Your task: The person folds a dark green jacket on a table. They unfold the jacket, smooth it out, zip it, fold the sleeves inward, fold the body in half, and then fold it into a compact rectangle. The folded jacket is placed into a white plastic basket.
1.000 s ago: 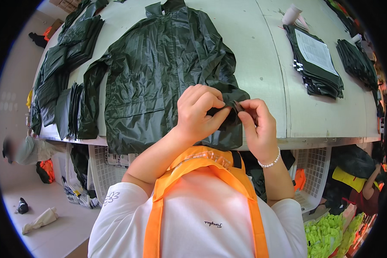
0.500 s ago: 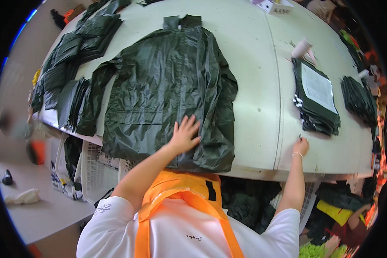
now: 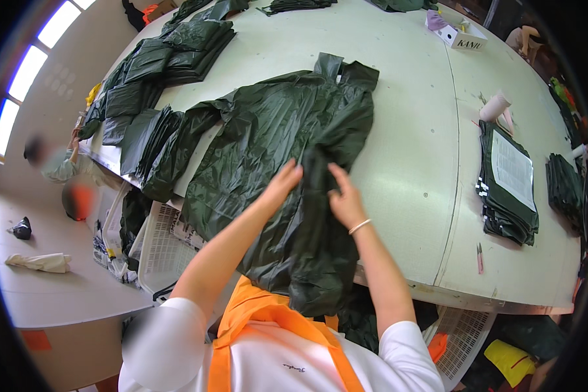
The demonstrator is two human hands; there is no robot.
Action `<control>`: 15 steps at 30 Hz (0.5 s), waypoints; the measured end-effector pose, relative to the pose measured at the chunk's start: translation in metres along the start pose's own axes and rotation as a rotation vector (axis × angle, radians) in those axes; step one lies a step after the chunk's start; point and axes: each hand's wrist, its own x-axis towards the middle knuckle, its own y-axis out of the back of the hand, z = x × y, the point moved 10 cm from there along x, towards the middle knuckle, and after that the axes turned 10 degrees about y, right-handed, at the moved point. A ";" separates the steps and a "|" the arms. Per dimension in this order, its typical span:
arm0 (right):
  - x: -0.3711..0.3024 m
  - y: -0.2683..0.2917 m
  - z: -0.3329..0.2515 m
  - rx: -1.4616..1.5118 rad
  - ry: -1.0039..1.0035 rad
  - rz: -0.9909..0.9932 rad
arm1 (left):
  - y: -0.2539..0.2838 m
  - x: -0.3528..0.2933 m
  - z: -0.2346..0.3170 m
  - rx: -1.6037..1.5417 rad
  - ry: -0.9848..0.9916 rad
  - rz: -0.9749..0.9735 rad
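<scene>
The white desk (image 3: 405, 215) carries a dark green jacket (image 3: 261, 157) at its near edge, left of centre; the hem (image 3: 313, 302) overhangs that edge. Folded dark garments (image 3: 145, 138) lie toward the left edge, just beside the jacket's outstretched sleeve (image 3: 189, 140). Risk, as judged: the slick-looking cloth may slide or the fold (image 3: 317, 173) skew, caused by the overhanging hem's weight or uneven hand pressure. The collar (image 3: 361, 75) points to the far edge, leaning right; the long axis runs near edge to far. The left hand (image 3: 284, 181) and right hand (image 3: 347, 204) flank the fold; each grip is released, fingers extended. Small scissors (image 3: 480, 259) lie near the near right corner.
</scene>
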 end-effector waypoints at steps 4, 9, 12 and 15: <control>-0.030 -0.086 -0.075 0.163 -0.115 -0.254 | 0.020 0.036 0.044 0.071 0.216 -0.021; -0.119 -0.009 0.001 0.888 -0.304 0.502 | 0.000 -0.132 0.143 0.104 -0.122 -0.230; -0.157 0.002 0.075 0.654 -0.561 0.494 | 0.007 -0.227 0.183 0.171 -0.485 -0.622; -0.122 -0.035 0.070 0.146 -0.239 0.454 | 0.017 -0.356 0.196 0.102 -0.792 -1.436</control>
